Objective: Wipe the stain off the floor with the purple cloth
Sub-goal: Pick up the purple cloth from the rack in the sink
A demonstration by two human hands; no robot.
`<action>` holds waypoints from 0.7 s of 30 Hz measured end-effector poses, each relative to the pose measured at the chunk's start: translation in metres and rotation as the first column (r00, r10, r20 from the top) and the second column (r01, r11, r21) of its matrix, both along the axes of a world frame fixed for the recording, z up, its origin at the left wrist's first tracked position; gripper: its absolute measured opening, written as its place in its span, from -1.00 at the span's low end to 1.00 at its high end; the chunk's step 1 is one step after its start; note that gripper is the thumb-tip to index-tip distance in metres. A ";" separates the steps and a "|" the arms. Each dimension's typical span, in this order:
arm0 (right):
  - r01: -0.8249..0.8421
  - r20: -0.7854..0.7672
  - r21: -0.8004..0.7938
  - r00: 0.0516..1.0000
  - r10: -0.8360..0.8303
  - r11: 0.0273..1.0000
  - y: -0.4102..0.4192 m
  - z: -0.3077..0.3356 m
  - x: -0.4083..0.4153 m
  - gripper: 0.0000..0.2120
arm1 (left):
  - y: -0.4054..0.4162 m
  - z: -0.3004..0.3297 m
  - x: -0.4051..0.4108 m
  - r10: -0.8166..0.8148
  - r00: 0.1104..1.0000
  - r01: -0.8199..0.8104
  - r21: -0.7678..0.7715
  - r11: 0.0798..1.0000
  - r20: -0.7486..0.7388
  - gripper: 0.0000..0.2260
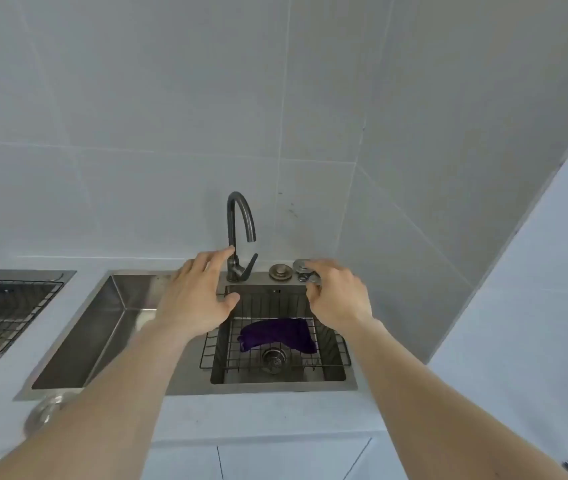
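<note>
The purple cloth lies crumpled on a black wire rack inside the right basin of a steel sink. My left hand hovers above the sink with fingers spread, its fingertips close to the base of the dark faucet. My right hand is held over the sink's back right corner, fingers loosely curled and holding nothing, just above the cloth. No floor or stain is in view.
A drain stopper and round metal fittings sit on the sink's back ledge. A second sink with a wire rack is at the left. A round metal lid lies on the white counter. Tiled walls close in behind and right.
</note>
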State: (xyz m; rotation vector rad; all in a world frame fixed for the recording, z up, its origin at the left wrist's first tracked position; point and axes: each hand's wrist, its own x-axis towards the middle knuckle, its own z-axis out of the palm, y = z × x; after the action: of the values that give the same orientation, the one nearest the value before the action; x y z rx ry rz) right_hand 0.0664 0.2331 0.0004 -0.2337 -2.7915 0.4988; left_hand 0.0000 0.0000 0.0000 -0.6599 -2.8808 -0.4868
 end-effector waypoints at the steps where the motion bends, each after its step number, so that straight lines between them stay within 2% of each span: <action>1: -0.011 0.038 -0.021 0.999 0.012 1.000 0.008 -0.014 -0.020 -0.59 | 0.009 -0.013 -0.019 0.002 0.999 -0.002 -0.008 1.000 0.044 -0.27; 4: -0.021 0.199 -0.027 0.980 0.026 0.999 0.035 -0.057 -0.077 -0.58 | 0.035 -0.057 -0.074 0.050 0.984 -0.038 -0.072 0.997 0.173 -0.34; 9: -0.016 0.353 -0.089 0.934 0.046 0.996 0.069 -0.129 -0.156 -0.60 | 0.072 -0.124 -0.144 0.078 0.931 -0.041 -0.110 0.993 0.357 -0.49; 14: -0.011 0.547 -0.146 0.832 0.090 0.989 0.090 -0.191 -0.198 -0.67 | 0.097 -0.187 -0.184 0.088 0.850 -0.014 -0.145 0.989 0.519 -0.59; 21: 0.024 0.633 -0.154 0.770 0.080 0.988 0.107 -0.250 -0.234 -0.69 | 0.119 -0.248 -0.217 0.147 0.730 0.009 -0.224 0.975 0.667 -0.63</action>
State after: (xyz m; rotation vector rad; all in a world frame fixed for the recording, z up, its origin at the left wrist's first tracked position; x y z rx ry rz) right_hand -0.1679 0.3396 -0.2491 -0.4760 -3.4254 0.7660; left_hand -0.2173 0.1194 -0.2478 -0.4557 -3.6912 -0.4925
